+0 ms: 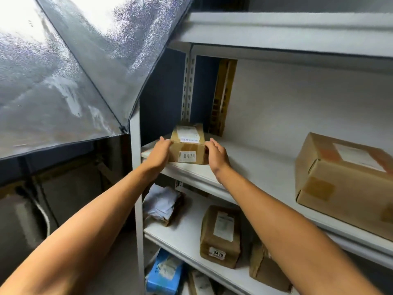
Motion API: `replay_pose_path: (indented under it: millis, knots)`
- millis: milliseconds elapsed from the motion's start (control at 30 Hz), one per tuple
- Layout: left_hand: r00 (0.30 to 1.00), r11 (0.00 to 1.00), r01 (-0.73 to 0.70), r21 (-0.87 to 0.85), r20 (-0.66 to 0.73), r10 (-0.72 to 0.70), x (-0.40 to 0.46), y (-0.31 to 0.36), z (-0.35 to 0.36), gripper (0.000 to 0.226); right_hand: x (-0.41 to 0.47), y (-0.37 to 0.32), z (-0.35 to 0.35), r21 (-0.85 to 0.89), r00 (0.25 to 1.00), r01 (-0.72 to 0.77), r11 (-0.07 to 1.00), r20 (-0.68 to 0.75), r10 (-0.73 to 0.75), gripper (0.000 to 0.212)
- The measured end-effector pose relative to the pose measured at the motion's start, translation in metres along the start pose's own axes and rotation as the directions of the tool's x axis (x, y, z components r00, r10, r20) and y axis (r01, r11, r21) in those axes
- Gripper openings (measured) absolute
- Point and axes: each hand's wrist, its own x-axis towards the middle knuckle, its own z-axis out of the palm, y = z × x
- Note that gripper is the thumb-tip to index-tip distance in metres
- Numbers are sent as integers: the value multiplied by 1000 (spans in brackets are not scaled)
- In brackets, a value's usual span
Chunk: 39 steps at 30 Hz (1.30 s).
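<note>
A small brown cardboard box (187,150) with a white shipping label on top and a tag reading 0471 on its front stands at the left end of a white shelf (244,165). My left hand (158,153) lies against the box's left side, fingers straight. My right hand (218,154) is at the box's right side, fingers relaxed and close to or just touching the edge.
A larger cardboard box (344,184) sits on the same shelf at the right. The shelf below holds a brown parcel tagged 0470 (220,235), a wrapped bundle (162,204) and another brown parcel (265,267). A blue carton (163,275) lies lower. A wet transparent umbrella (63,71) fills the upper left.
</note>
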Motion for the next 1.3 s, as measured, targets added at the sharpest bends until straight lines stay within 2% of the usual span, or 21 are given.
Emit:
replay_pose_path:
  millis: [67, 133, 200, 300, 367, 433, 567, 667, 933, 1000, 1133, 1167, 1300]
  knots:
    - [994, 987, 37, -156, 103, -21, 5, 4, -3, 40, 1, -4, -3, 60, 1000, -16, 998, -18, 17, 38]
    - [991, 983, 60, -173, 126, -38, 11, 4, -10, 55, 6, -6, -12, 99, 996, -11, 995, -87, 20, 40]
    - [983, 976, 142, -165, 143, -118, 16, -2, -19, 74, 7, -7, -21, 155, 993, -11, 988, -111, 28, 44]
    - [955, 964, 222, -143, 233, -185, 14, -12, -23, 58, 3, -7, -25, 41, 998, 22, 999, -52, -20, 37]
    - [956, 949, 223, -224, 242, -167, 10, -12, -23, 45, 0, -3, -28, 19, 999, 42, 999, -27, -41, 43]
    - [959, 922, 204, -330, 255, -121, 7, -7, -25, 44, -5, 2, -33, 50, 999, 48, 998, 4, -48, 51]
    - [975, 919, 114, -377, 218, -32, 3, -2, -27, 24, -10, 6, -39, 85, 991, 87, 993, 98, -95, 53]
    - [978, 913, 54, -404, 207, 33, 0, 2, -23, 14, -14, 5, -43, 99, 986, 127, 987, 98, -136, 54]
    - [960, 927, -16, -375, 253, 119, -2, 10, -3, 7, -35, 3, -66, 57, 968, 246, 968, 27, -248, 59]
    - [944, 931, -32, -365, 295, 147, -2, 13, 3, 16, -41, 5, -70, 11, 962, 273, 962, -4, -273, 66]
    - [878, 944, -34, -327, 442, 185, -1, 21, 17, 50, -52, 10, -82, -45, 954, 295, 955, -35, -296, 73]
    - [850, 950, -36, -310, 491, 193, 0, 21, 21, 51, -56, 13, -87, -38, 952, 302, 952, -35, -304, 71]
    - [746, 971, -61, -233, 635, 199, 5, 26, 38, 34, -79, 20, -109, 4, 940, 341, 940, -35, -341, 67]
